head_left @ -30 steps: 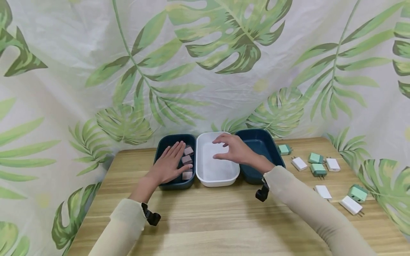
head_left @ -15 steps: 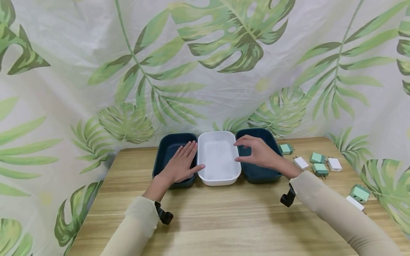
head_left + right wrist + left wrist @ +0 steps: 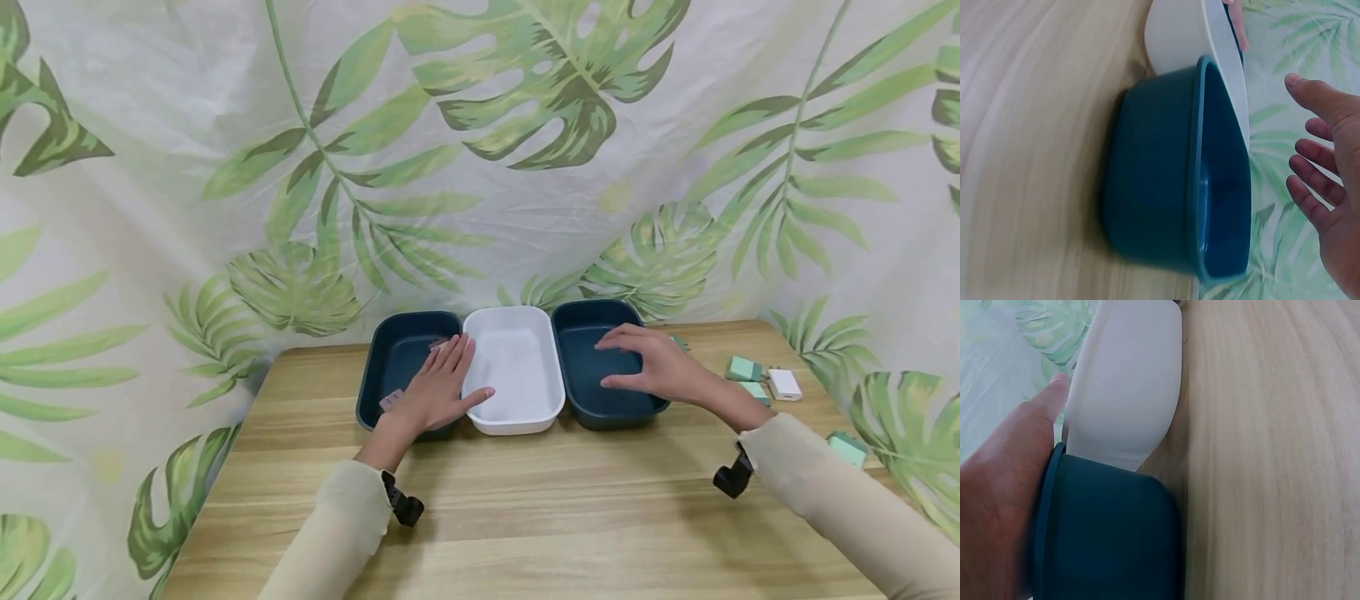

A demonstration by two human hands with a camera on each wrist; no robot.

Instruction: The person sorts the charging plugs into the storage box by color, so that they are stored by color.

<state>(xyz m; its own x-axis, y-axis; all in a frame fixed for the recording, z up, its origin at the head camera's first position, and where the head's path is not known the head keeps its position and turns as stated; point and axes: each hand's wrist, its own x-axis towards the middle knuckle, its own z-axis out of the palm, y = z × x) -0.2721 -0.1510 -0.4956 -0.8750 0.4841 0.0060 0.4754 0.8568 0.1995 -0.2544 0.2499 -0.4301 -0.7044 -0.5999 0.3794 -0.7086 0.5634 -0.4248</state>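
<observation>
The left hand [image 3: 431, 396] was held flat, fingers straightened, across the leftmost dark blue rectangular tray [image 3: 405, 354], where small pinkish blocks [image 3: 391, 401] were partly covered; contact beneath could not be told. The right hand [image 3: 656, 367] was held above the rightmost dark blue rectangular tray [image 3: 580, 354], thumb and fingers parted, nothing grasped. A white rectangular tray [image 3: 517, 367] was set between.

Left hand [image 3: 435, 397] and right hand [image 3: 658, 365] have shifted rightward, the latter away from the white tray [image 3: 514, 367].
</observation>
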